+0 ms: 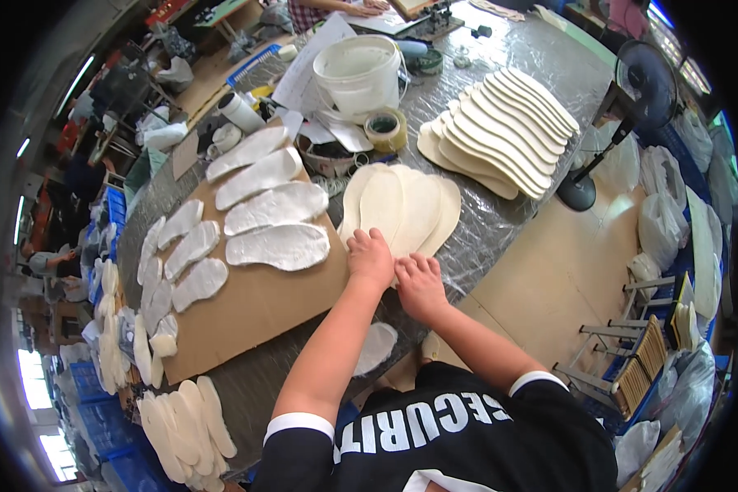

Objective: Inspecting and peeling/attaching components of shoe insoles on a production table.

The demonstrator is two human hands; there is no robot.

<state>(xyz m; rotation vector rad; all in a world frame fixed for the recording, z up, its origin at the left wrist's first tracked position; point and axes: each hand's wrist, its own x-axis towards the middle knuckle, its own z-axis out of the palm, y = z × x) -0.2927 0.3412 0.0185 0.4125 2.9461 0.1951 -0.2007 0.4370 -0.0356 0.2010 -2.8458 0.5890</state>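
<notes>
Both hands are pressed flat, nothing gripped: left hand [371, 256] and right hand [419, 283] on the near ends of the fanned cream insoles [402, 209]; long axes run away toward the table's [500, 217] far edge; cardboard sheet [262, 307] alongside on the left.

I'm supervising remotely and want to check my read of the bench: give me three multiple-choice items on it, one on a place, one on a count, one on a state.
1. Where do both hands rest?
A. On the white bucket
B. On the near end of the fanned cream insoles
C. On the tape roll

2. How many glue-coated insoles lie in the row on the cardboard nearest the hands?
A. Four
B. One
C. Nine

3. How are the hands?
A. Gripping a brush
B. Raised in the air
C. Bare, pressing down on the insoles

Answers:
1. B: the left hand and right hand sit on the fanned cream insoles, away from the white bucket and tape roll.
2. A: four glue-coated insoles run down the cardboard.
3. C: no tool shows, and the palms face down.
</notes>
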